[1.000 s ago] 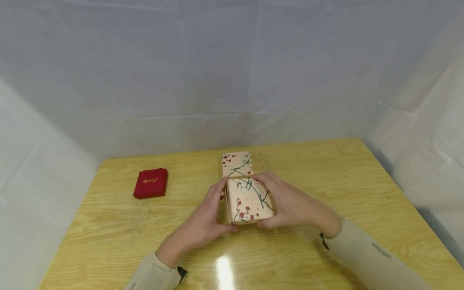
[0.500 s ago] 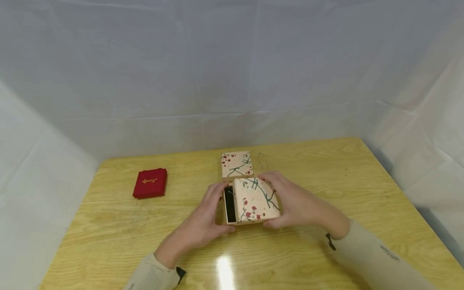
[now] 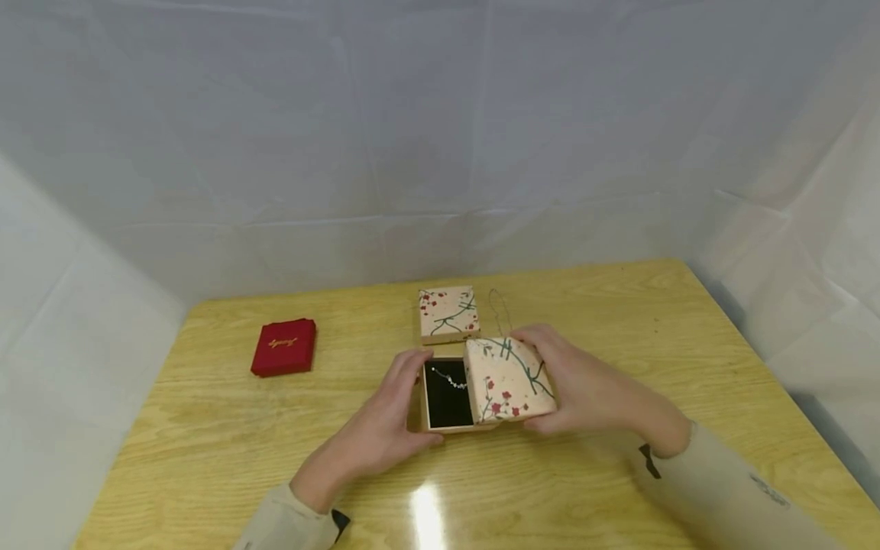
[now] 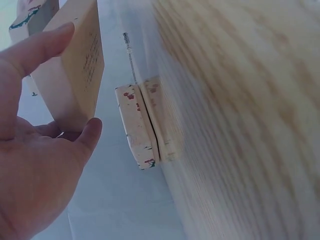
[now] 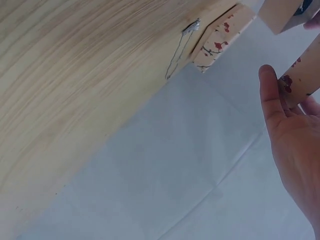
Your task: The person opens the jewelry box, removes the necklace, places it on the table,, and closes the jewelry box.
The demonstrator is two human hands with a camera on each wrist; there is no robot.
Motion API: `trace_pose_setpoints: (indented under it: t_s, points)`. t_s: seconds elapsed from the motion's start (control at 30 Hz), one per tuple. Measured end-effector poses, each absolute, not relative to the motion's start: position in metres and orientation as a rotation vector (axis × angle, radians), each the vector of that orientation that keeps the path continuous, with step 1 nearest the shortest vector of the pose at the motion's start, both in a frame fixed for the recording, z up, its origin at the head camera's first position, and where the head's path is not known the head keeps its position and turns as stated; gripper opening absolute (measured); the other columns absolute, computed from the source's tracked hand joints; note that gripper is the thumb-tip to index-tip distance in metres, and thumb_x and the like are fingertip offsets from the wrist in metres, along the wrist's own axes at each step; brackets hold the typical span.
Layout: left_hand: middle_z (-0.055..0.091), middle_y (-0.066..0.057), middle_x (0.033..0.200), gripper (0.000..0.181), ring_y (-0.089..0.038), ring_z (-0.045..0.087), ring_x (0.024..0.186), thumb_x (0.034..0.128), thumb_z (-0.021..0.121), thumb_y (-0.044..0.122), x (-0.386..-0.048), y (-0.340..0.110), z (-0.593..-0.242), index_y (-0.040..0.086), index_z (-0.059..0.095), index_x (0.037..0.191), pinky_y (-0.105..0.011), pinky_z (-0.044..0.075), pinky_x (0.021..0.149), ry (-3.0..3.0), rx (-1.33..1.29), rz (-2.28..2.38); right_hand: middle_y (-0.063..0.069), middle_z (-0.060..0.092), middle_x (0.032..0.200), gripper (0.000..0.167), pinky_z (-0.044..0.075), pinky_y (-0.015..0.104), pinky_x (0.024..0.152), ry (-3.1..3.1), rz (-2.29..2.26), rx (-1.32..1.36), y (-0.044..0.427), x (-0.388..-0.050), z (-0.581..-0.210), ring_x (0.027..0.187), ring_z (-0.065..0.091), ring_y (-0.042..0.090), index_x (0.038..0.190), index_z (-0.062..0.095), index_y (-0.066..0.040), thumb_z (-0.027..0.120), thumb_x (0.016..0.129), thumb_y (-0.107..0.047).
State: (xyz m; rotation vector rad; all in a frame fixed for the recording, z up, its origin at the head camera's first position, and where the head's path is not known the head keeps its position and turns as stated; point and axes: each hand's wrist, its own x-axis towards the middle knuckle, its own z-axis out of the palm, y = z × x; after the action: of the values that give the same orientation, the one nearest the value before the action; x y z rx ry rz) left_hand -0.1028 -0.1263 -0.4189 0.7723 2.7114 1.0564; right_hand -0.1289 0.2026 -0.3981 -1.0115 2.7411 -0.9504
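My left hand grips the beige box base by its edges, raised off the table. Inside the base, on a black lining, lies a thin silver chain with small sparkling parts. My right hand holds the floral box lid, which is patterned with red blossoms and dark green branches. The lid is shifted to the right and hides the base's right part in the head view. The right wrist view shows the right hand's thumb along the lid's side.
A second floral box sits on the wooden table behind the hands. Just right of it lies a thin silver chain. A red box with gold lettering stands at the left. White sheeting surrounds the table.
The right hand has moved the lid to the right off the base, uncovering the black lining and silver chain. The left hand with the base has stayed nearly in place.
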Motion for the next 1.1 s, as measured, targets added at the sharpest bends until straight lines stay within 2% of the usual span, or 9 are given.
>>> trace_pose_setpoints:
  t_s: [0.3,0.53,0.87,1.1]
  points:
    - [0.026,-0.006,0.169,0.117,-0.023,0.034,0.152,0.0793,0.096,0.025,-0.100,-0.128,-0.420,0.014,0.021,0.169,-0.039,0.029,0.124,2.720,0.761,1.011,-0.002,0.045,0.142,0.117,0.057,0.030,0.088,2.700,-0.977,-0.964,0.226,-0.123,-0.399,0.102,0.056,0.012,0.160,0.027,-0.017,0.098,0.067,-0.025]
    - [0.030,-0.008,0.167,0.117,-0.027,0.038,0.150,0.0764,0.097,0.022,-0.097,-0.128,-0.421,0.011,0.024,0.167,-0.042,0.031,0.123,2.716,0.786,1.016,0.001,0.046,0.139,0.115,0.056,0.028,0.084,2.678,-0.941,-0.889,0.245,-0.118,-0.399,0.098,0.055,0.014,0.160,0.026,-0.010,0.095,0.069,-0.018]
    - [0.033,-0.011,0.165,0.117,-0.028,0.039,0.150,0.0750,0.098,0.024,-0.095,-0.129,-0.426,0.005,0.026,0.165,-0.043,0.031,0.124,2.722,0.814,0.974,-0.004,0.045,0.137,0.110,0.057,0.027,0.084,2.628,-0.897,-0.813,0.274,-0.113,-0.408,0.098,0.057,0.013,0.159,0.026,-0.013,0.096,0.075,-0.025]
    - [0.034,-0.014,0.164,0.116,-0.030,0.039,0.150,0.0751,0.097,0.024,-0.093,-0.131,-0.426,0.002,0.026,0.164,-0.044,0.030,0.124,2.708,0.825,0.945,0.001,0.048,0.132,0.109,0.056,0.028,0.082,2.572,-0.905,-0.761,0.290,-0.109,-0.410,0.095,0.057,0.013,0.159,0.024,-0.009,0.095,0.080,-0.031]
